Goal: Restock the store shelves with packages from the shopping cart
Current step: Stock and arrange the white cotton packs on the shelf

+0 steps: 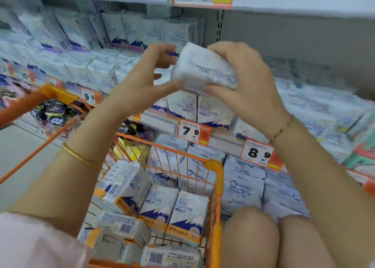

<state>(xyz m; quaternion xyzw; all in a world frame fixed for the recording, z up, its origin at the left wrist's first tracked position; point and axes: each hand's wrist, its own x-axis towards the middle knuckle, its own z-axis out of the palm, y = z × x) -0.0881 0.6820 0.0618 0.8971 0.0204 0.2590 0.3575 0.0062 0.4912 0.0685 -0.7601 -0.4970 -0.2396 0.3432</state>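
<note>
A white package (205, 69) marked PURE COTTON is held up, tilted and blurred, in front of the shelf (162, 121). Its right end is gripped by the right hand (247, 79), fingers over the top and thumb beneath. Its left end is pinched by the left hand (142, 75). Below, an orange cart (215, 166) is seen loaded with mountain-print packs (186, 213), some upright, some lying barcode-up. Matching packs are ranked on the shelf behind. Price tags (189, 130) reading 7.9 and 8.9 are clipped along the shelf edge. A gold bangle (78, 156) is worn on the left wrist.
</note>
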